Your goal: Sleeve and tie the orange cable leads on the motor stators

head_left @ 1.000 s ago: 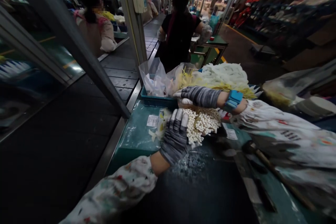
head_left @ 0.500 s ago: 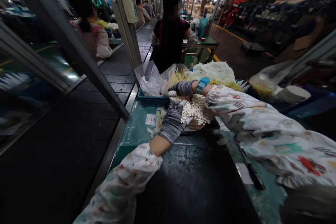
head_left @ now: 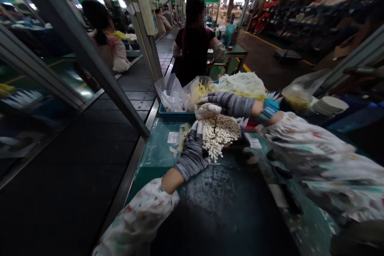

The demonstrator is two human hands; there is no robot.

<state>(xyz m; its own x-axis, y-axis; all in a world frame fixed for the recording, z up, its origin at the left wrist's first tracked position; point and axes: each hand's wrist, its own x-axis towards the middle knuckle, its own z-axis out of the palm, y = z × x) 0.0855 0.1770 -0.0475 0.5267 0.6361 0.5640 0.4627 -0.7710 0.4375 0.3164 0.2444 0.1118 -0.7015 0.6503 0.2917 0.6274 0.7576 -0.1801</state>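
Note:
A tight bundle of white-tipped cotton swabs (head_left: 219,134) stands between my hands, with its tips spread towards me and a brown stem end showing. My left hand (head_left: 192,154), in a grey striped glove, grips the bundle's near left side. My right hand (head_left: 231,104), gloved the same with a blue wristband (head_left: 269,109), lies across the top on a piece of clear plastic (head_left: 205,111). Floral protective sleeves cover both forearms. The bundle's underside is hidden.
Behind my hands are a blue tray (head_left: 175,117) holding a clear bag and a heap of white and yellow fibres (head_left: 241,86). Paper labels (head_left: 173,137) lie on the teal work surface (head_left: 157,148). A dark conveyor belt (head_left: 216,212) runs below. Co-workers (head_left: 193,44) stand beyond.
My right hand has moved right and now lies across the bundle's top. The swabs have gathered into a tighter bundle, and my left hand has closed against its side.

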